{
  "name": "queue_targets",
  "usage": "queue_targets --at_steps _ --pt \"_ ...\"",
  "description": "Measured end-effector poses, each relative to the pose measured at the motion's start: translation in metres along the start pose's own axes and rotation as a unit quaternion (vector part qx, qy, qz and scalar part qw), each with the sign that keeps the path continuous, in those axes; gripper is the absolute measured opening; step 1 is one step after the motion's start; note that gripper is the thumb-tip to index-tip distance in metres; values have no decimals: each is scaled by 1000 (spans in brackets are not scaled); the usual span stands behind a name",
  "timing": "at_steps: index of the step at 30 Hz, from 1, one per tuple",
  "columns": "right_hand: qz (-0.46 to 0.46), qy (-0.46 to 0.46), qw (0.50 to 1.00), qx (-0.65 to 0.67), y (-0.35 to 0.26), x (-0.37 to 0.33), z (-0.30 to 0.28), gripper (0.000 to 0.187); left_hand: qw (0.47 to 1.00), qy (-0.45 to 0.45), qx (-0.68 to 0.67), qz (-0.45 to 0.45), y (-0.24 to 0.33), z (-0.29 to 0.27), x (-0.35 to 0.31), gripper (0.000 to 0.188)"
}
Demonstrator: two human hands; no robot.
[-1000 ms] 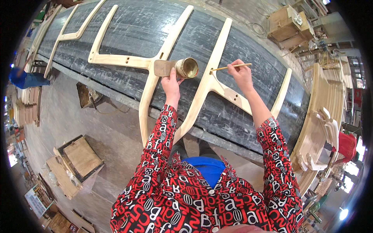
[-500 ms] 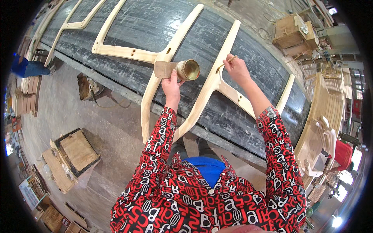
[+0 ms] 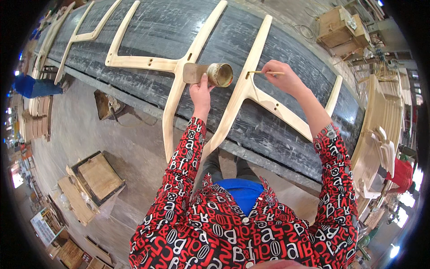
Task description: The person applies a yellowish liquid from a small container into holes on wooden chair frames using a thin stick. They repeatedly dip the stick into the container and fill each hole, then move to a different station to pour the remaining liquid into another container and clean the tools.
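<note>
My left hand (image 3: 201, 93) is closed round a round pot (image 3: 226, 77) with a worn, stained rim, tilted so its inside shows. A flat wooden block or paddle (image 3: 192, 74) joins the pot on its left; how they are fixed I cannot tell. Closed in a pinch, my right hand (image 3: 282, 76) grips a thin wooden stick (image 3: 256, 72). The stick's left tip is at a slot in a pale wooden chair frame (image 3: 233, 104). Two dark holes show in that frame's side arm. Left of it lies a second slotted wooden frame (image 3: 172, 103), partly under the paddle.
The frames lie on a long dark workbench (image 3: 148, 42) with white smears. More pale frames (image 3: 92, 35) are farther left. Stacked curved wooden parts (image 3: 374, 130) stand at the right. A wooden box (image 3: 98, 176) is on the floor, and a person in blue (image 3: 33, 85) is at far left.
My right hand has moved slightly right and lower, and the stick now lies nearly level with its tip at the slot. My left hand still holds the pot. The whole view has shifted slightly.
</note>
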State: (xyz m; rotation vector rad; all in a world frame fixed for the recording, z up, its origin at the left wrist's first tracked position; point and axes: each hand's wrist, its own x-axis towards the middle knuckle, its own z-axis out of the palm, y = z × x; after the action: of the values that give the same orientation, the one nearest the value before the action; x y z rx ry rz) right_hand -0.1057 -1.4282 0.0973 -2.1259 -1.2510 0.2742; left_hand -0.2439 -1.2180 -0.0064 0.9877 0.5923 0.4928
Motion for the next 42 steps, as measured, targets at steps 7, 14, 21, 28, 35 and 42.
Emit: queue_targets --at_steps 7,14,21,28,35,42 --pt "206 242 902 293 -3 -26 34 16 996 -67 44 27 2 33 -10 25" --pt "292 321 680 590 7 -51 64 16 994 -96 38 35 12 43 -21 22" --pt "243 338 628 658 5 -64 63 10 999 -44 -23 -15 5 42 -13 23" --pt "367 391 548 642 16 -60 85 17 998 -44 -20 -34 -13 54 -7 23" --pt "271 367 793 403 13 -43 40 18 999 41 -27 -12 -11 21 11 21" --pt "225 251 937 94 -2 -14 43 20 996 76 -32 -36 -5 -10 3 24"
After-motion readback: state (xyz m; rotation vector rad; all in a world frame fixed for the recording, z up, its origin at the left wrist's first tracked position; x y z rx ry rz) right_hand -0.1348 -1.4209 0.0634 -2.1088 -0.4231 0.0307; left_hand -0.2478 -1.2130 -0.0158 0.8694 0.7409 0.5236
